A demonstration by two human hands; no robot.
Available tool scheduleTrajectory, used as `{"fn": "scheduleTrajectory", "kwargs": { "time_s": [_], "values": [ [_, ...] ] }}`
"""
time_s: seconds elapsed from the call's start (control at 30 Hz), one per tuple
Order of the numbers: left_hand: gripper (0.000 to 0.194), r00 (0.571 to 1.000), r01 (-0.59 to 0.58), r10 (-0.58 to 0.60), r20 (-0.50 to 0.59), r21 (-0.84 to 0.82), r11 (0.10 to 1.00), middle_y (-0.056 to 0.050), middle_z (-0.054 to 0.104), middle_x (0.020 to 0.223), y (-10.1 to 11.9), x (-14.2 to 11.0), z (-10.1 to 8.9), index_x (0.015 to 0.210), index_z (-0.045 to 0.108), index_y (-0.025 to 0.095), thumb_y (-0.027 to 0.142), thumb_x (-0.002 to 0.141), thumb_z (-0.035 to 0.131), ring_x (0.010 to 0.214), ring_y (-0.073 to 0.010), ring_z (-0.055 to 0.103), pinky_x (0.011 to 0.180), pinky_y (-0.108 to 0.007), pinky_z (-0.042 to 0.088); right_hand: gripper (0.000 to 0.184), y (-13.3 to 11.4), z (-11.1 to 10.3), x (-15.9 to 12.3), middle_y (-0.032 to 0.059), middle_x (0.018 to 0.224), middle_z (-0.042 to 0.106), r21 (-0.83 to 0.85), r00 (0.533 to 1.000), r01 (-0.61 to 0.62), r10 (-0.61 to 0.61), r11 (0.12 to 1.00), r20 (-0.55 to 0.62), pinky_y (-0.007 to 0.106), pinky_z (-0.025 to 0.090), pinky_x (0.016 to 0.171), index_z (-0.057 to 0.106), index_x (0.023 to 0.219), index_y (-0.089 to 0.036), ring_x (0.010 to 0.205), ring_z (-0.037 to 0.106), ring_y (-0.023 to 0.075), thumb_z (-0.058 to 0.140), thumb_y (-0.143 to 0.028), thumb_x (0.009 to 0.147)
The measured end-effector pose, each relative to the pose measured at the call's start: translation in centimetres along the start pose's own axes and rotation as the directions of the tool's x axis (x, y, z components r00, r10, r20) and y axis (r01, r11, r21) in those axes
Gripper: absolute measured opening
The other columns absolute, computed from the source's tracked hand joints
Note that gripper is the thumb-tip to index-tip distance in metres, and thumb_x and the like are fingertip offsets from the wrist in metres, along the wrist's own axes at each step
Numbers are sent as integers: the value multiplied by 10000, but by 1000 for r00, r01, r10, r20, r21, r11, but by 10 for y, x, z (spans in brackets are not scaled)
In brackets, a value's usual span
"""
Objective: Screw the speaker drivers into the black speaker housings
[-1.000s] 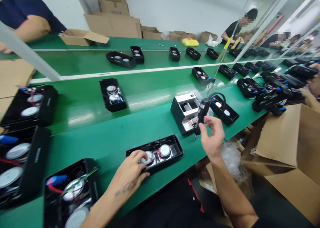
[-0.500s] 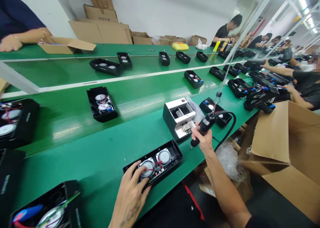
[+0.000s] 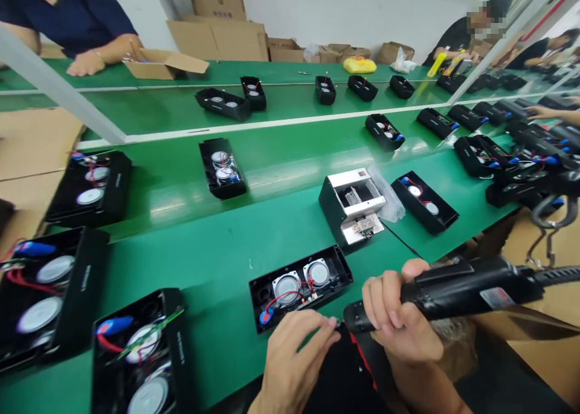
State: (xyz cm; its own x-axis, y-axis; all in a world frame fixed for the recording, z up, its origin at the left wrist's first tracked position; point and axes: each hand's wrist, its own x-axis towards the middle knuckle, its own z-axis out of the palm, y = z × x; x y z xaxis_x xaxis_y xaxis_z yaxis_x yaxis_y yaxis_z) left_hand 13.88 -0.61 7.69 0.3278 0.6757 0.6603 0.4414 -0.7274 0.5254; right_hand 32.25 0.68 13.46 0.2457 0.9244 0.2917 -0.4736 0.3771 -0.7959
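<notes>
Here, an electric screwdriver (image 3: 453,290) is being gripped across its black body by the right hand (image 3: 399,311) at the lower right of the frame, the fingers closed firmly around it and its tip being pointed left. The left hand (image 3: 299,362) is being held at the bottom centre, its fingers (image 3: 321,335) curled together just beside the screwdriver's tip; whether anything small is being pinched between them cannot be told. Just ahead of both hands, an open black speaker housing (image 3: 299,308) is lying on the green assembly belt (image 3: 203,341), not being touched, with two round speaker drivers (image 3: 302,280) and a blue connector (image 3: 265,316) seen inside it. Beyond it, a white-and-black metal fixture (image 3: 351,205) is standing on the belt beside a clear plastic bag (image 3: 385,193). More open black housings (image 3: 140,353) are being lined up along the belt towards the left and right edges of the frame. At the upper left, a co-worker's hand (image 3: 86,63) is being rested on the belt beside an open cardboard box (image 3: 165,63), while at the upper right a second co-worker (image 3: 453,33) is being seen behind the glass partition (image 3: 493,57).
</notes>
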Motion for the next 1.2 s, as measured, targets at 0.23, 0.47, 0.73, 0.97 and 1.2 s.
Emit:
{"fn": "scheduleTrajectory", "kwargs": {
  "time_s": [0.23,0.47,0.73,0.97,1.2],
  "values": [
    [115,982,140,-162,-98,-201,970,-3,825,877,0,-33,-6,1029,778,221,120,984,748,814,-147,801,738,-243,670,163,5,7,-18,-117,609,245,-5,993,-64,63,998,-101,248,265,405,600,1189,-376,405,208,109,669,-410,1044],
    [272,619,711,-779,102,-495,500,-39,813,752,2,-63,-1,759,833,252,490,892,844,632,-193,775,614,-256,666,212,4,5,-22,-123,570,250,58,995,13,-7,998,-99,290,211,352,620,1230,-354,348,192,106,673,-389,1028],
    [420,277,733,-871,406,-675,-82,-90,794,739,12,-73,11,775,841,181,565,681,983,671,-225,772,727,-349,682,224,7,10,-27,-135,544,255,61,997,-18,22,998,-72,309,208,340,599,1223,-378,305,195,97,695,-418,1024],
    [272,617,665,-777,125,-611,429,-50,822,758,10,-76,8,728,822,253,482,852,900,685,-225,802,653,-335,699,220,1,14,-26,-146,533,256,73,999,-12,15,997,-37,299,215,329,587,1249,-371,278,181,78,668,-377,1044],
    [454,975,212,-222,18,240,947,-71,844,1191,-27,-43,-21,1375,685,268,295,946,830,1318,-331,731,1214,-612,543,243,0,17,-11,-102,575,447,-164,997,58,-50,985,54,306,378,405,585,1286,-407,378,401,125,654,-328,1067]
  ]
}}
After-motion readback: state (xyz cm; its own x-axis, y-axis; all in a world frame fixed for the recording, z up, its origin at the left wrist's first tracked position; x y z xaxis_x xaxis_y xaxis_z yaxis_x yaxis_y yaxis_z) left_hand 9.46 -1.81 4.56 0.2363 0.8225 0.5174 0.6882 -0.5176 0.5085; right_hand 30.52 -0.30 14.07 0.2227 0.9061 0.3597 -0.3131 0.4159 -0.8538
